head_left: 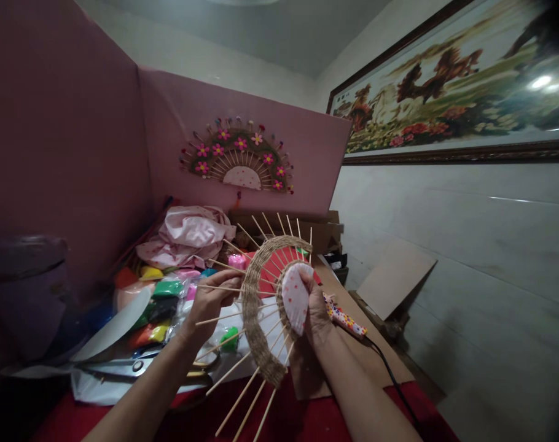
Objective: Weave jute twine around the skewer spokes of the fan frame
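A wood-framed picture of horses [445,92] hangs upper right, its characters too small to read. At centre, a half-round fan of pale sticks and brown woven twine [253,301]: the right hand [319,313] has its fingers clamped on the fan's red-dotted white base [295,298]; the left hand [215,299] pinches a stick, fingers together. Large metal scissors [138,366] lie lower left.

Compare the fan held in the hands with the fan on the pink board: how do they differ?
The held fan has no flowers; the displayed fan carries bright pink ones.
The held fan's stick tips are bare; the displayed fan's are topped with small coloured pieces.
The held fan is turned on its side, while the displayed fan arches upward.
Both are half-round, with spreading sticks, a brownish band and a pale, red-dotted centre.
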`<state>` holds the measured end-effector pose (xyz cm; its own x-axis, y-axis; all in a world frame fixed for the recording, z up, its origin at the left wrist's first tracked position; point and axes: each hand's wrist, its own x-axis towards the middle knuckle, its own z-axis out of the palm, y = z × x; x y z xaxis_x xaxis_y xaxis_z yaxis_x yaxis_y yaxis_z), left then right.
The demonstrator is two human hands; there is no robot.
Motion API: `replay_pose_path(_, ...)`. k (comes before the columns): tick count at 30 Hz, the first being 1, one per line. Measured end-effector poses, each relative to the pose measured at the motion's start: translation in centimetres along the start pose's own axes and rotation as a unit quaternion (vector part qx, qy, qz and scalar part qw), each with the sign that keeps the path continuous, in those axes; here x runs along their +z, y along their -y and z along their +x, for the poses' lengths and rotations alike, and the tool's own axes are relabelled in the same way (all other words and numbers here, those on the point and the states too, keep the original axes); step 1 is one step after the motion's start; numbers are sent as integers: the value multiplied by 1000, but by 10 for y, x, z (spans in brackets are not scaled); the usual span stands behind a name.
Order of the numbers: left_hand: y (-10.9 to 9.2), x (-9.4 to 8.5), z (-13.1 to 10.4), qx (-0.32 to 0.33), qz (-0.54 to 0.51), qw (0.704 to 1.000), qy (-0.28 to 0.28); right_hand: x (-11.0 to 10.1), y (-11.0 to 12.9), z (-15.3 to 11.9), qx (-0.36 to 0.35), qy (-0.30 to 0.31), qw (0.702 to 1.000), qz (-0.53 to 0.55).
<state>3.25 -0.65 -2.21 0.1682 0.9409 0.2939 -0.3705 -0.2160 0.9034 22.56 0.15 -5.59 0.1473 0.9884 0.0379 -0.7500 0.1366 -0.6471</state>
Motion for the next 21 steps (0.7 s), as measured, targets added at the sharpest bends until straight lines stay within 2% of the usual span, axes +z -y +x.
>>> replay_pose_path(5,-7,-3,-3,-46,-83,995,16,2,6,0,1,-32,999,29)
replay_pose_path(9,-10,-5,0,-83,-114,990,-19,0,10,2,-1,-35,999,36)
replay_pose_path(12,-9,-8,3,-51,-100,992,-54,-1,15,3,-20,-36,999,30)
replay_pose_path(18,-2,-20,10,24,62,991,-116,0,23,2,-40,-43,998,3)
replay_pose_path(21,-1,-23,10,128,185,966,-129,1,23,2,-57,-48,997,1)
